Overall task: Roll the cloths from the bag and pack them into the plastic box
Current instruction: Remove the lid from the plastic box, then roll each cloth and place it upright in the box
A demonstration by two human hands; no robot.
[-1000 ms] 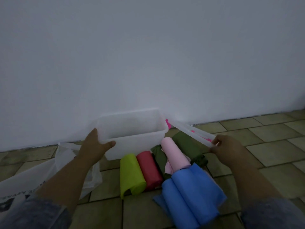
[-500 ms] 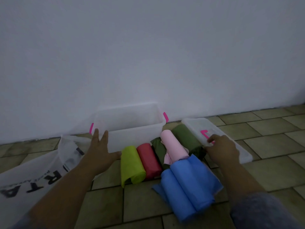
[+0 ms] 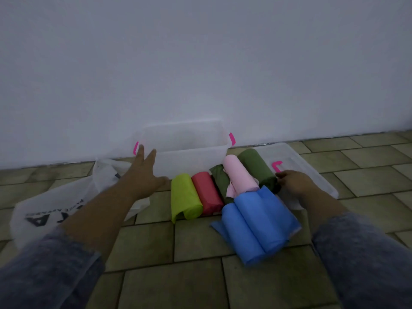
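Lying crumpled on the tiled floor (image 3: 196, 282), a white plastic bag (image 3: 55, 204) with dark lettering sits under and to the outside of the left forearm. The left hand (image 3: 142, 175) is spread wide with fingers apart, gripping nothing; its fingertips (image 3: 141, 150) reach the near left corner of the clear plastic box (image 3: 191, 161), just beside that corner's pink clip. The box stands open against the white wall (image 3: 200, 63), just ahead of the left hand, and looks empty through its cloudy sides.

Between the two hands lies a row of rolled cloths, all on the floor in front of the box and outside it. Nearest the left thumb is a lime green roll (image 3: 185, 197), touching a red roll (image 3: 207, 192) on its far side. Next comes a dark green cloth (image 3: 219, 181), partly covered by a pale pink roll (image 3: 239, 175) that lies across it. A larger olive green roll (image 3: 256, 168) sits beside the pink one, its near end just by the right hand. Closer to the person, a blue cloth (image 3: 256, 224) in two rolled folds overlaps the near ends of the pink and olive rolls.

The right hand (image 3: 292, 181) rests with fingers curled down on the clear lid (image 3: 312, 175), which lies flat on the floor beyond the olive roll; whether it grips the lid cannot be told. A pink clip (image 3: 276, 166) on the lid lies just ahead of the knuckles.
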